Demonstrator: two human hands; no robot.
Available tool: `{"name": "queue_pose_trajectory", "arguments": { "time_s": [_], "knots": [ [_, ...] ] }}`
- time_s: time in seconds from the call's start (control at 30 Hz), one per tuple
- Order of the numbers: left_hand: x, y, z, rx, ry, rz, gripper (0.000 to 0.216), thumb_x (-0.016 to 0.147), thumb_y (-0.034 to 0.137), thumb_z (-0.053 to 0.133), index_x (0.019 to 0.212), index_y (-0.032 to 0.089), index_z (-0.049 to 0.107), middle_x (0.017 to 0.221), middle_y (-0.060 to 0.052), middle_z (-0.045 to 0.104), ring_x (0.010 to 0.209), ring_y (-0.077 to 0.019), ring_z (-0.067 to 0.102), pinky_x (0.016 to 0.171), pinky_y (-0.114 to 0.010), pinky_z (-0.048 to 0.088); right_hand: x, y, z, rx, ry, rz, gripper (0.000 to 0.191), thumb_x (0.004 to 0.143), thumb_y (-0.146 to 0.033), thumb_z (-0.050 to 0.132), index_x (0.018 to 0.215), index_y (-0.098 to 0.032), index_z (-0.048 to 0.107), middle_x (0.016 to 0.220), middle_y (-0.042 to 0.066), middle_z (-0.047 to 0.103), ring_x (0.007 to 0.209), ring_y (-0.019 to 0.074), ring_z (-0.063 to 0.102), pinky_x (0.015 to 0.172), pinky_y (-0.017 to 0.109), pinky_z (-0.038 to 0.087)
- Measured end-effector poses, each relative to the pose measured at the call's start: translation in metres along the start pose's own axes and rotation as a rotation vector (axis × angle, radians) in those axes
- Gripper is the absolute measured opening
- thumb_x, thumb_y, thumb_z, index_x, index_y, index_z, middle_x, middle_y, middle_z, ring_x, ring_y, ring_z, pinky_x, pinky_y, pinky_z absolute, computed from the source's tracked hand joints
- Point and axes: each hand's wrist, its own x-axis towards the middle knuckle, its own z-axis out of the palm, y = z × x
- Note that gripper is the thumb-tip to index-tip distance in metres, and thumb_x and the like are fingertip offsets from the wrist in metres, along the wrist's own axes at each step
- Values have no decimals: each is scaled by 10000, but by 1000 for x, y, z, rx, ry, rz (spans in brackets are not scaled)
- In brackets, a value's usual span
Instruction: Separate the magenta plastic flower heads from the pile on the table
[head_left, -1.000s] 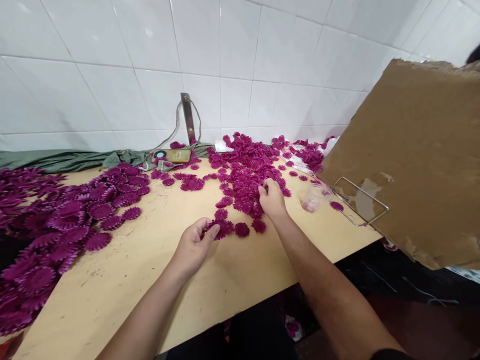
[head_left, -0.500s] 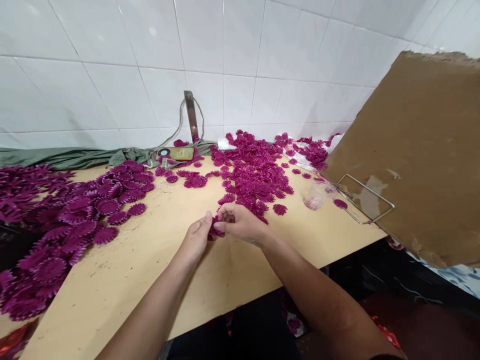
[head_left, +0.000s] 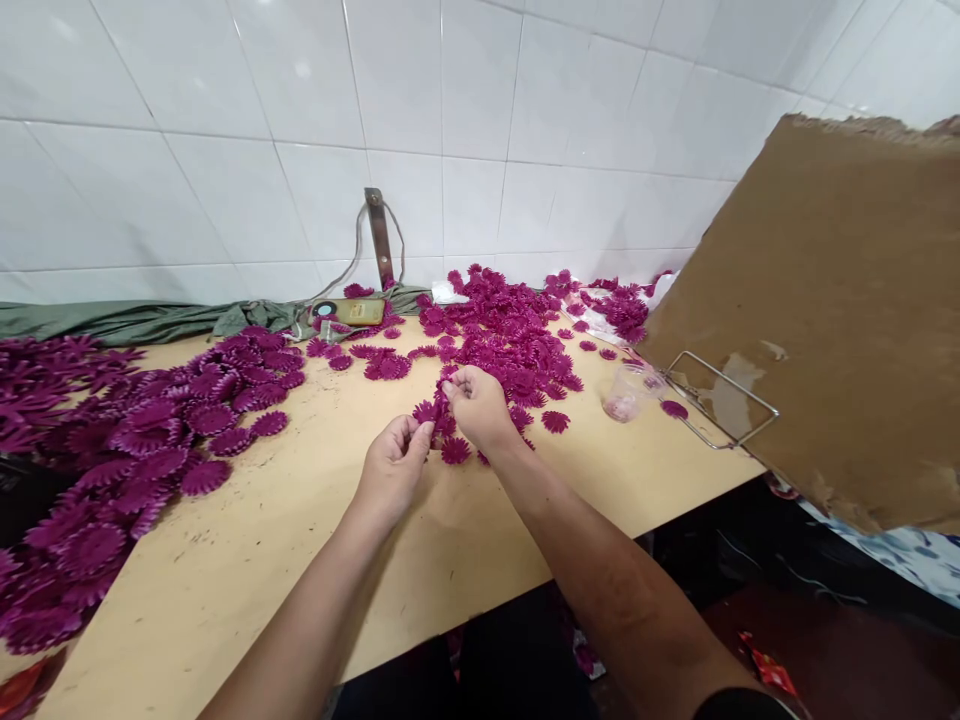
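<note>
My left hand [head_left: 391, 468] pinches a magenta fringed artificial flower piece [head_left: 424, 411] between thumb and fingers, just above the table. Up and to the right, my right hand [head_left: 480, 410] has its fingertips closed at another magenta piece [head_left: 444, 384], partly covered by the fingers. The two hands are a short way apart. Behind them spreads a loose pile of the same flower pieces [head_left: 517, 340]. One round piece [head_left: 455, 450] lies on the table between and below my hands.
A larger heap of magenta flower pieces [head_left: 150, 430] covers the table's left side. On the right are a clear plastic cup [head_left: 622, 395], a metal wire stand [head_left: 724, 400] and a leaning brown cardboard sheet [head_left: 825, 300]. A yellowish phone-like device [head_left: 352, 312] lies by the tiled wall.
My hands have drawn apart: the right moved up and left toward the pile, the left slightly down and left. Flower pieces now show between them.
</note>
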Motion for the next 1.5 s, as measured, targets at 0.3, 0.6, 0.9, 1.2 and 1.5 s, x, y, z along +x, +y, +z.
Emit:
{"name": "queue_pose_trajectory", "arguments": {
  "time_s": [0.3, 0.6, 0.9, 1.2, 1.5],
  "knots": [
    [8, 2, 1, 8, 78, -9, 259, 692, 424, 518, 604, 182, 486, 552, 21, 498, 523, -104, 397, 512, -229, 323, 9, -8, 20, 38, 84, 66, 137, 729, -173, 522, 611, -191, 454, 490, -72, 406, 469, 85, 378, 487, 217, 290],
    [-33, 12, -18, 128, -62, 45, 255, 720, 439, 532, 683, 189, 567, 660, -21, 590, 637, -154, 528, 571, -257, 408, 33, -9, -42, 288, 301, 272, 229, 824, -83, 383, 626, -185, 432, 527, -47, 417, 462, 78, 404, 486, 210, 357],
    [-19, 9, -30, -94, -38, -104, 240, 622, 388, 592, 714, 170, 629, 691, -33, 626, 700, -176, 570, 623, -281, 458, -20, -2, -35, 885, -333, 404, 201, 852, -75, 379, 724, -144, 517, 625, 8, 598, 544, 89, 563, 588, 247, 482],
    [-13, 16, -11, -156, -46, -168, 280, 598, 402, 604, 746, 166, 620, 711, -24, 639, 706, -166, 582, 597, -264, 462, -35, -5, -17, 1061, -382, 420, 153, 839, -255, 485, 766, -145, 564, 676, 8, 608, 599, 88, 573, 604, 219, 469],
    [-8, 16, -19, -109, -19, -219, 304, 534, 343, 629, 776, 161, 620, 624, -3, 631, 584, -127, 574, 548, -236, 430, -27, 4, -16, 652, -150, 307, 194, 686, -244, 649, 570, -136, 537, 459, -51, 494, 416, 42, 403, 449, 190, 315]
  ]
}}
